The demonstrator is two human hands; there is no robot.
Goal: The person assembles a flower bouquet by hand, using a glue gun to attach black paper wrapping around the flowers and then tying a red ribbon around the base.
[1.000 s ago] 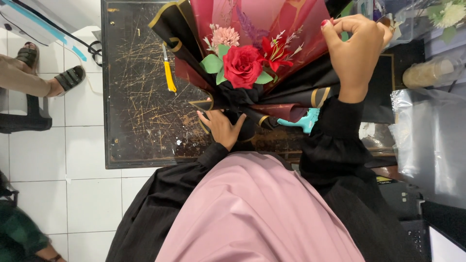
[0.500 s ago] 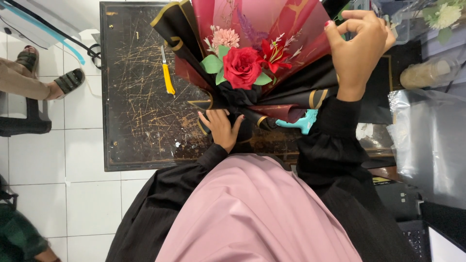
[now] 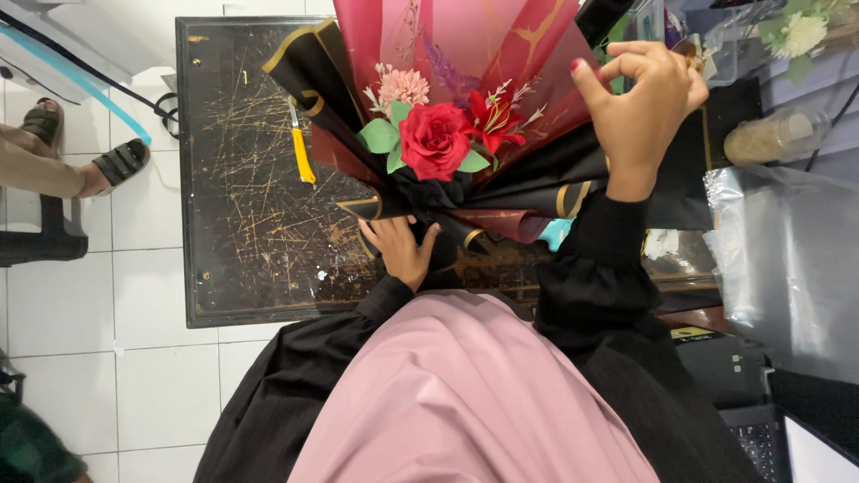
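Our left hand (image 3: pixel 404 252) clamps the bouquet (image 3: pixel 438 143) stem; right hand (image 3: pixel 640 112) at three o'clock pinches the wrap's edge, which could tear if tugged.

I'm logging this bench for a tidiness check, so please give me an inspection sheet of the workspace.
Surface: dark cutting mat, heavily scratched.
Job's things: bouquet with a red rose, pink flower and black-and-red wrap, held above the mat.
Clutter: yellow-handled cutter on the mat; clear plastic sheet and a jar at the right.
Hands: left hand grips the bouquet's stem end; right hand pinches the wrap's edge.
Cables: black cord at the mat's left edge.
Surroundings: white tiled floor; another person's sandalled feet at left.
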